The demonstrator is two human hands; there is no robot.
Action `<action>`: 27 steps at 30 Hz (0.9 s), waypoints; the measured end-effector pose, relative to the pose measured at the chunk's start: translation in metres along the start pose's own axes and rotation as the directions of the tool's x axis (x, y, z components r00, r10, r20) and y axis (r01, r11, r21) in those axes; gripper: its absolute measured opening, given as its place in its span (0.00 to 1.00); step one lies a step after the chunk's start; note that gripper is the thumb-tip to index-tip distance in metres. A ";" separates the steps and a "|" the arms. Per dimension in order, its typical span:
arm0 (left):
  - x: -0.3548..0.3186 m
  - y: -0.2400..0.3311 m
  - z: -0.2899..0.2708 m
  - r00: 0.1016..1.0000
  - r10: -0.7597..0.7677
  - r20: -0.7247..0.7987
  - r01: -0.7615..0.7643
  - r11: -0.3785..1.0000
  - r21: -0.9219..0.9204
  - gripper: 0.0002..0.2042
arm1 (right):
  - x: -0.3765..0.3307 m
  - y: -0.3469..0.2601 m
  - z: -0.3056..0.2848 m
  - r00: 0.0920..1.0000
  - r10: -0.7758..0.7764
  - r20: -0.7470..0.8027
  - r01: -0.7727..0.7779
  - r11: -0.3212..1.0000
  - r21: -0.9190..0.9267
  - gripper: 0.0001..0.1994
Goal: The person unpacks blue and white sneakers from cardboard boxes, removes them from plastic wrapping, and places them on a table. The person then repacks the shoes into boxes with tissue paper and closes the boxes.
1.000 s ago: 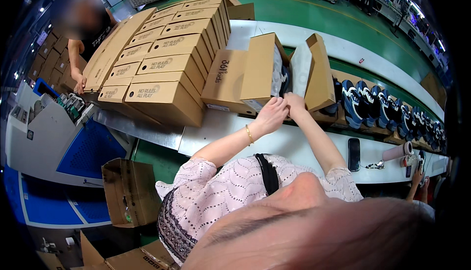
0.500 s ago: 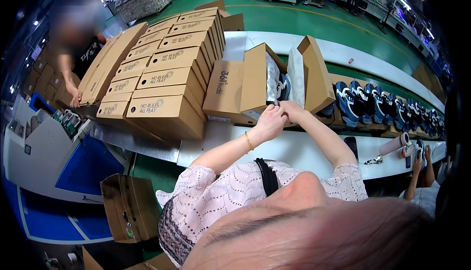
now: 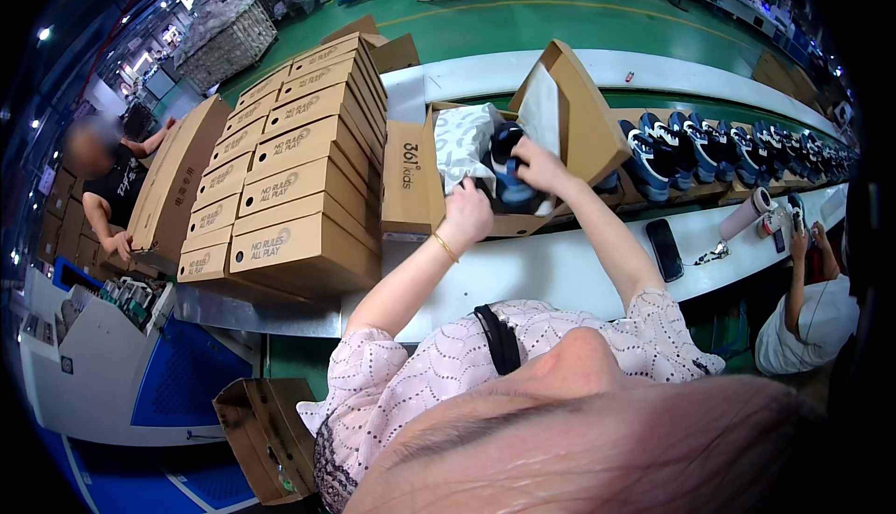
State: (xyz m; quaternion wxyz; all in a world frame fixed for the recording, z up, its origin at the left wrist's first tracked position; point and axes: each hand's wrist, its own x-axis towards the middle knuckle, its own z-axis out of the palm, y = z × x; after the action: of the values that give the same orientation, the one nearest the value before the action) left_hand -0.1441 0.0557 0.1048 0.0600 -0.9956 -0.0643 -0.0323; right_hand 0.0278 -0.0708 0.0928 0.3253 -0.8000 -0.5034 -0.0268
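Note:
An open brown cardboard shoebox (image 3: 523, 225) stands on the white bench in front of me, its lid flap (image 3: 583, 103) raised at the right. Inside, a white-grey patterned paper bundle (image 3: 464, 136) lies on the left and a dark blue sneaker (image 3: 511, 164) beside it. My right hand (image 3: 541, 167) reaches over the near wall, fingers closed on the sneaker's upper. At the near left wall, against the paper, my left hand (image 3: 469, 211) has its fingers curled; a small dark bit shows at the fingertips. White paper (image 3: 539, 108) lines the raised lid.
Stacked closed shoeboxes (image 3: 299, 197) rise at the left, with another brown box (image 3: 406, 173) beside the open one. Blue-and-white sneakers (image 3: 691, 145) line the right. A phone (image 3: 664, 250) and a tumbler (image 3: 744, 213) lie on the bench. Another person (image 3: 117, 183) holds a large carton.
My hands have parted: the right moved into the box onto the sneaker, while the left moved left along the near wall. The box now sits more open, showing paper and sneaker.

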 end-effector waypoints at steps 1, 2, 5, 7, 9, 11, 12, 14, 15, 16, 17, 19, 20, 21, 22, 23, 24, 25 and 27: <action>0.007 -0.009 0.002 0.999 0.027 -0.029 -0.026 0.999 0.024 0.15 | 0.003 -0.006 -0.009 0.985 0.010 -0.174 0.006 0.996 0.093 0.14; 0.013 -0.012 0.005 0.997 -0.011 -0.083 0.016 0.998 0.059 0.13 | 0.002 -0.012 -0.021 0.953 0.228 -0.198 -0.156 0.933 0.325 0.15; 0.034 -0.016 0.004 0.948 -0.171 0.270 0.182 0.983 -0.015 0.14 | -0.005 -0.057 -0.062 0.801 0.574 -0.170 -0.263 0.594 0.760 0.14; 0.055 -0.020 0.031 0.933 -0.075 0.351 0.124 0.985 -0.117 0.24 | -0.015 -0.073 -0.069 0.806 0.544 -0.232 -0.108 0.522 0.846 0.13; 0.067 -0.026 0.097 0.995 0.063 -0.076 -0.072 0.989 -0.127 0.31 | -0.024 -0.084 -0.072 0.802 0.534 -0.267 -0.027 0.479 0.877 0.12; 0.089 -0.015 0.106 0.971 0.137 -0.194 -0.152 0.986 -0.066 0.36 | -0.036 -0.082 -0.072 0.767 0.566 -0.302 0.039 0.428 0.903 0.11; 0.101 -0.015 0.119 0.980 0.109 -0.167 -0.138 0.976 -0.167 0.38 | -0.042 -0.077 -0.074 0.744 0.591 -0.312 0.068 0.397 0.915 0.11; 0.119 -0.030 0.164 1.000 -0.014 -0.018 0.004 0.878 -0.478 0.39 | -0.046 -0.094 -0.076 0.729 0.609 -0.312 0.151 0.301 0.942 0.10; 0.127 -0.016 0.152 0.996 -0.004 0.085 0.044 0.877 -0.479 0.39 | -0.055 -0.088 -0.080 0.697 0.626 -0.351 0.200 0.301 0.933 0.10; 0.127 0.002 0.132 0.985 0.017 0.170 0.058 0.904 -0.425 0.38 | -0.067 -0.076 -0.082 0.658 0.650 -0.379 0.198 0.337 0.921 0.09; 0.125 0.008 0.121 0.976 0.016 0.217 0.074 0.914 -0.399 0.37 | -0.075 -0.071 -0.083 0.636 0.659 -0.402 0.203 0.360 0.911 0.09; 0.126 0.016 0.115 0.970 0.006 0.243 0.088 0.924 -0.373 0.36 | -0.080 -0.074 -0.083 0.543 0.678 -0.496 0.288 0.406 0.868 0.08; 0.127 0.020 0.112 0.973 0.000 0.229 0.088 0.923 -0.375 0.35 | -0.084 -0.072 -0.084 0.526 0.675 -0.517 0.293 0.427 0.856 0.08; 0.124 0.012 0.110 0.978 -0.035 0.205 0.113 0.918 -0.380 0.34 | -0.085 -0.072 -0.081 0.529 0.670 -0.521 0.300 0.427 0.853 0.08; 0.131 0.011 0.103 0.986 -0.046 0.162 0.108 0.911 -0.397 0.34 | -0.090 -0.066 -0.081 0.514 0.689 -0.511 0.326 0.395 0.859 0.08; 0.140 0.009 0.095 0.993 -0.058 0.102 0.096 0.904 -0.417 0.33 | -0.097 -0.058 -0.083 0.545 0.670 -0.505 0.324 0.388 0.863 0.08; 0.146 0.007 0.088 0.996 -0.075 0.053 0.090 0.899 -0.428 0.32 | -0.101 -0.054 -0.083 0.552 0.678 -0.485 0.326 0.360 0.874 0.10; 0.153 0.003 0.081 0.996 -0.089 0.004 0.082 0.893 -0.442 0.31 | -0.103 -0.052 -0.084 0.560 0.685 -0.467 0.328 0.334 0.884 0.11; 0.163 -0.004 0.071 0.990 -0.125 -0.070 0.080 0.889 -0.450 0.30 | -0.106 -0.043 -0.083 0.549 0.714 -0.434 0.314 0.305 0.899 0.14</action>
State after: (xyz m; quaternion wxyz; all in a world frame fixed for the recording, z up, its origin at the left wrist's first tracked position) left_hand 0.0211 0.0888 0.0469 -0.1684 -0.9753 -0.1046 -0.0975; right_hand -0.0360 -0.1880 0.1402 0.9053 -0.4136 -0.0866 -0.0431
